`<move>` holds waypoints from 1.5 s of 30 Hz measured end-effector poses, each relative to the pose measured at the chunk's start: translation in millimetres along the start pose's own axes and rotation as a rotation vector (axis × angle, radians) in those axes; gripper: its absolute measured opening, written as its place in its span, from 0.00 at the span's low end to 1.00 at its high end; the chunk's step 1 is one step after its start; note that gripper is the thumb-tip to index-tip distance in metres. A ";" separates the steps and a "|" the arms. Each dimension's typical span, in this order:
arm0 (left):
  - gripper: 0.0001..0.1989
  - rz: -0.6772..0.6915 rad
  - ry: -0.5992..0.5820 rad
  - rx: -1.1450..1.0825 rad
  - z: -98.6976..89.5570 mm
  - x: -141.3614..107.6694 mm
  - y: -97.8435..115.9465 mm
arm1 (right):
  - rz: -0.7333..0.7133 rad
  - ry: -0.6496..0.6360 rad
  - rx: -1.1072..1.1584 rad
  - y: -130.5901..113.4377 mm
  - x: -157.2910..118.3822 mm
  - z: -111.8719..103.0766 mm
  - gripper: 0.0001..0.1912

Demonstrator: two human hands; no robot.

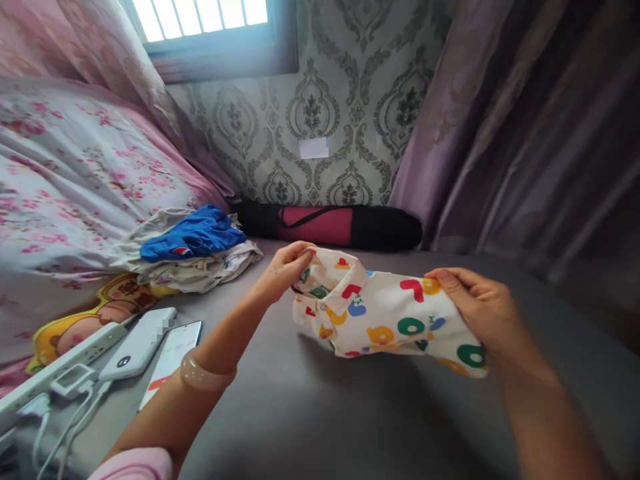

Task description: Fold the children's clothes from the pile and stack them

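Shirt (385, 313), small, white and collared, printed with red, yellow, green and blue shapes, was held stretched across the center right of the frame, raised above a grey sheet (260, 413). The left hand (289, 270), with a pale bangle (207, 373) on its arm, had its grip pinching the collar at the shirt's left end. The right hand (477, 300) had its grip pinching the upper edge near the other end, thumb on top.

At middle left, a blue garment (197, 233) lay on a heap of pale clothes (210, 267). Below it, toward the lower left, were a yellow cartoon cushion (113, 310), a white power strip (103, 343), a white device (143, 343) with a cable plugged in, and a phone (173, 357) beside it. A long black and dark-pink bag (320, 225) lay along the patterned wall (360, 100), upper center, between curtains.
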State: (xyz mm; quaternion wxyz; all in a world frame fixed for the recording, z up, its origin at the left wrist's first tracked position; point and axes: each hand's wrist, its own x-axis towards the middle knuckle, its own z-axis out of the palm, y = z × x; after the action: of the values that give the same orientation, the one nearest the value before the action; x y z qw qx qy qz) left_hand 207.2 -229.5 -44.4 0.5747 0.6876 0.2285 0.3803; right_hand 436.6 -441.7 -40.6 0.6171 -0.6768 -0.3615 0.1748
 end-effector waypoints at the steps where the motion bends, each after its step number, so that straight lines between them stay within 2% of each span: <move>1: 0.18 -0.025 -0.037 0.057 1.9 -3.5 -6.7 | 0.008 -0.038 -0.059 7.9 2.3 -4.7 0.19; 4: 0.19 -0.100 -0.127 0.157 7.3 -11.8 -24.5 | -0.027 -0.154 -0.264 32.7 10.2 -16.4 0.17; 6: 0.19 -0.124 -0.134 0.168 11.8 -15.1 -32.0 | -0.081 -0.261 -0.407 43.6 14.3 -22.4 0.16; 9: 0.18 -0.068 -0.086 0.182 20.0 -16.4 -34.8 | -0.139 -0.440 -0.580 47.9 17.6 -26.9 0.13; 12: 0.17 0.032 -0.047 0.193 27.7 -14.7 -31.8 | -0.178 -0.524 -0.651 43.5 18.1 -22.5 0.11; 15: 0.16 0.075 -0.046 0.215 33.1 -12.4 -29.1 | -0.182 -0.553 -0.575 37.0 17.3 -7.3 0.11; 18: 0.17 0.062 -0.064 0.225 36.4 -10.6 -29.2 | -0.185 -0.630 -0.361 31.1 16.5 14.7 0.20; 21: 0.19 0.027 -0.082 0.218 38.2 -9.2 -30.8 | -0.196 -0.715 -0.164 28.1 15.4 35.5 0.20; 24: 0.20 0.008 -0.064 0.234 38.8 -8.5 -31.2 | -0.142 -0.683 -0.110 30.2 13.0 48.3 0.17; 27: 0.20 -0.010 -0.040 0.253 38.7 -8.7 -29.2 | -0.122 -0.596 -0.139 34.4 10.8 50.3 0.17; 29: 0.21 -0.039 -0.065 0.207 37.9 -8.3 -27.9 | -0.169 -0.488 -0.184 35.4 10.4 45.4 0.18; 33: 0.28 -0.065 -0.213 -0.041 34.4 -2.5 -34.3 | -0.220 -0.283 -0.250 30.2 10.7 22.9 0.18; 35: 0.29 -0.049 -0.290 -0.139 33.9 1.4 -43.1 | -0.179 -0.262 -0.229 26.5 9.8 9.3 0.19; 39: 0.17 -0.094 -0.455 -0.212 43.3 1.8 -60.7 | -0.096 -0.242 -0.158 23.0 4.5 -10.6 0.19; 41: 0.23 -0.119 -0.525 -0.226 52.9 -1.3 -64.4 | -0.091 -0.228 -0.145 22.5 1.2 -15.0 0.18; 43: 0.25 -0.121 -0.543 -0.251 62.8 -4.0 -63.9 | -0.087 -0.225 -0.141 21.8 -1.7 -16.7 0.18; 45: 0.21 -0.120 -0.504 -0.277 70.8 -4.8 -59.7 | -0.085 -0.216 -0.148 21.0 -3.7 -17.0 0.19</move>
State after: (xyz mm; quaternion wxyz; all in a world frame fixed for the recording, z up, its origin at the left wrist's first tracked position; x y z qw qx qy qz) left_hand 267.2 -262.7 -106.8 0.7232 0.6608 0.0647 0.1902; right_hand 451.5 -455.9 -58.6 0.5298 -0.6816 -0.4663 0.1932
